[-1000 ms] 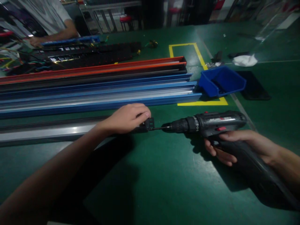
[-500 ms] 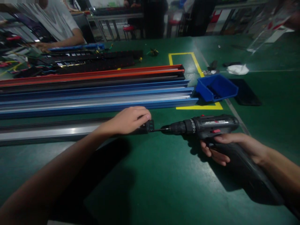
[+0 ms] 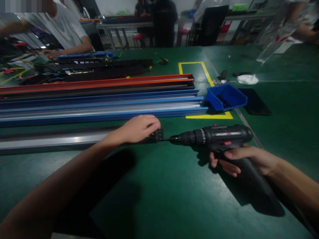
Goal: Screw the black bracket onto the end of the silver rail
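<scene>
A black cordless drill [image 3: 224,134] is gripped by my right hand [image 3: 245,159], its fingers wrapped round the handle. Its long thin bit [image 3: 169,138] points left and meets a black end cap [image 3: 159,134]. That cap sits on the right end of a long dark metal profile [image 3: 62,140] with a silvery face, lying across the green table. My left hand [image 3: 141,127] is closed over the profile's end, thumb and fingers holding it beside the cap. The undersides of those fingers are hidden.
Behind the profile lie parallel blue rails [image 3: 99,111] and an orange-red rail [image 3: 112,80]. A blue bin [image 3: 226,98] with small dark parts stands beyond the drill, near a black flat object [image 3: 256,102] and white crumpled tissue [image 3: 247,79]. A co-worker [image 3: 67,30] sits at the far left.
The camera view has shifted slightly, so the background sits lower. Both hands keep their holds, and the bit stays at the end cap.
</scene>
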Action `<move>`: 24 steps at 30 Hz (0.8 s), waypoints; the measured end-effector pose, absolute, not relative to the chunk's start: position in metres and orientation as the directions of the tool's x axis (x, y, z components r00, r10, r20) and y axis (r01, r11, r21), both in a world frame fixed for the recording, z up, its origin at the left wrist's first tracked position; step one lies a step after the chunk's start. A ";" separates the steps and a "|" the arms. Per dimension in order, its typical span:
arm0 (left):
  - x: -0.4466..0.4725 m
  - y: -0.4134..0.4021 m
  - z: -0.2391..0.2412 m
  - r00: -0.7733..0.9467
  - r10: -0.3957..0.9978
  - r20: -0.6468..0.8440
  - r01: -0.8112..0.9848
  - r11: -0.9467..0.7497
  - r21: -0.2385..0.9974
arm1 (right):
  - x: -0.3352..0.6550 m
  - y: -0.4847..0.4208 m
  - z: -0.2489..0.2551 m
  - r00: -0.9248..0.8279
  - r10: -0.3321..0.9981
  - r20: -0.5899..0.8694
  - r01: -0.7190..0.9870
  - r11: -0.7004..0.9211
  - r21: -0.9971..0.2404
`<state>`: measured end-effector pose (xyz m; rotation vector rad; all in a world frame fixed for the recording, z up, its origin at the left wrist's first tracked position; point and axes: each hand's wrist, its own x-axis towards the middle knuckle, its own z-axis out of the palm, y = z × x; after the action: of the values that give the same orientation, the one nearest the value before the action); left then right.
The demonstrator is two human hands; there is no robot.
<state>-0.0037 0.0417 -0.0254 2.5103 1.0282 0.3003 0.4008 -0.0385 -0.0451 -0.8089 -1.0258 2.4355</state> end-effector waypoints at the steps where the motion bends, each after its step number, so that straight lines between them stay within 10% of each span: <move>1: -0.004 0.041 -0.025 0.704 0.708 0.042 0.620 -0.643 0.450 | 0.402 -0.038 -0.046 -0.763 0.534 -0.364 -0.111 -0.663 -0.740; 24: -0.004 0.041 -0.024 0.708 0.704 0.055 0.613 -0.652 0.447 | 0.398 -0.038 -0.042 -0.768 0.524 -0.369 -0.093 -0.660 -0.745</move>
<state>-0.0037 0.0411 -0.0236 2.5178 1.0191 0.3140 0.3980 -0.0384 -0.0423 -0.8207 -1.0502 2.4427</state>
